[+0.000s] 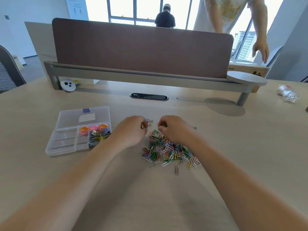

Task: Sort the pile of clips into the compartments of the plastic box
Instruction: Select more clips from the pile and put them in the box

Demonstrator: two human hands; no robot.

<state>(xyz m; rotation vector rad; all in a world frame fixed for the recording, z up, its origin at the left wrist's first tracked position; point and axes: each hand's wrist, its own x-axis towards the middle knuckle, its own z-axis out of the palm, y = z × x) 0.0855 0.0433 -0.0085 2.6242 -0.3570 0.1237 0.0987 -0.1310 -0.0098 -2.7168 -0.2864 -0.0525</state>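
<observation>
A pile of coloured paper clips lies on the wooden desk in front of me. My left hand is curled at the pile's far left edge, its fingertips pinched on a small metal clip. My right hand is curled over the pile's far end, fingers closed on some clips. A blue binder clip lies just beyond my left hand. The clear plastic box stands open to the left, lid folded back; its right compartments hold round coloured clips and mixed binder clips.
A brown divider screen on a grey rail crosses the desk's far side. A cable port sits behind the pile. A crumpled plastic bottle lies at far right. Two people stand beyond the screen; one person's hand hangs over a cardboard box.
</observation>
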